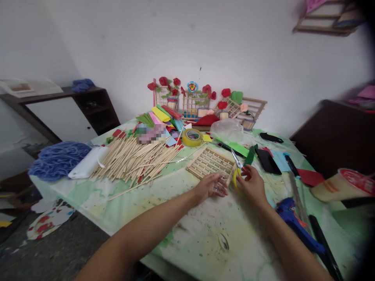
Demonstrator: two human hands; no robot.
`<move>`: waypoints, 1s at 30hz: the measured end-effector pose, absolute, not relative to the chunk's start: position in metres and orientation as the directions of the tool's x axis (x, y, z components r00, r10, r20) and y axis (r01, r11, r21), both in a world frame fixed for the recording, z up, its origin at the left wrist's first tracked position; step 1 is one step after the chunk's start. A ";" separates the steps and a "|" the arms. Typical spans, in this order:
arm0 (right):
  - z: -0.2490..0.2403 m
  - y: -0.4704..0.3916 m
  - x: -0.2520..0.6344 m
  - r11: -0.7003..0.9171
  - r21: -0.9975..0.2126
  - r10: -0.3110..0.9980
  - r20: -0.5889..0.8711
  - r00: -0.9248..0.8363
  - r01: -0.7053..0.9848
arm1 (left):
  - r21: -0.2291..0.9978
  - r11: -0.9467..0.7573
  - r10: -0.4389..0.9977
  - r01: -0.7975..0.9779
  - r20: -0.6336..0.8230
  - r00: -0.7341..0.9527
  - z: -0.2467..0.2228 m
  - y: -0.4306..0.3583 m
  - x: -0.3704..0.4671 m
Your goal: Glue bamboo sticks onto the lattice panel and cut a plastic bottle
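Observation:
My right hand (pixel 254 186) grips a pair of scissors (pixel 236 160) by the yellow handles, with the metal blades pointing away from me. My left hand (pixel 211 188), just to its left, has curled fingers around a crumpled piece of clear plastic film (pixel 222 180). Directly beyond both hands, a woven bamboo lattice panel (pixel 206 160) lies flat on the table. A dark green strip (pixel 250 155) lies behind the right hand, beside a light green paper piece (pixel 238 149).
Many thin bamboo sticks (pixel 140 160) spread at left, near blue yarn (pixel 61 160). A yellow tape roll (pixel 192 137) stands behind the panel. Lattices with paper flowers (pixel 206 89) lean against the wall. At right are a phone (pixel 268 161), a blue glue gun (pixel 299 226) and a cup (pixel 340 187).

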State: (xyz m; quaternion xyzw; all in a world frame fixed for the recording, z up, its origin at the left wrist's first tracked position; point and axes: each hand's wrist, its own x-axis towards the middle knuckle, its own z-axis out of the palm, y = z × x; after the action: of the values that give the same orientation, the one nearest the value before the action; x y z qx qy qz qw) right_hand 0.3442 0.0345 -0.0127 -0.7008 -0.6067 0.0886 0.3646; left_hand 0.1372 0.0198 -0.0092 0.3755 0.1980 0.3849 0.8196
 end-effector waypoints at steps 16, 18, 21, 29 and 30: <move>-0.028 0.033 0.344 -0.006 -0.636 0.933 0.274 0.234 0.772 | 0.621 0.377 0.881 -0.687 -0.010 0.474 -0.002 0.052 0.119; -0.028 0.033 0.343 -0.007 -0.631 0.933 0.276 0.233 0.776 | 0.628 0.347 0.897 -0.697 -0.005 0.443 -0.001 0.050 0.121; -0.030 0.032 0.344 0.019 -0.619 0.930 0.300 0.214 0.785 | 0.637 0.297 0.920 -0.711 0.009 0.393 0.001 0.046 0.124; -0.032 0.032 0.343 0.032 -0.615 0.925 0.316 0.209 0.788 | 0.748 0.156 0.970 -0.645 0.008 0.244 -0.008 0.043 0.128; -0.032 0.032 0.343 0.028 -0.615 0.926 0.313 0.212 0.788 | 0.762 0.138 0.976 -0.632 0.005 0.220 -0.009 0.043 0.130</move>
State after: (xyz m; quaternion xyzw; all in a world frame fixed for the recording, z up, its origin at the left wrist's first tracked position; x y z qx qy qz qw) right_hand 0.3430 0.0318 -0.0320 -0.6906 -0.6205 0.0960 0.3590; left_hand 0.1297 0.0429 -0.0093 0.3294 0.2604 0.5678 0.7080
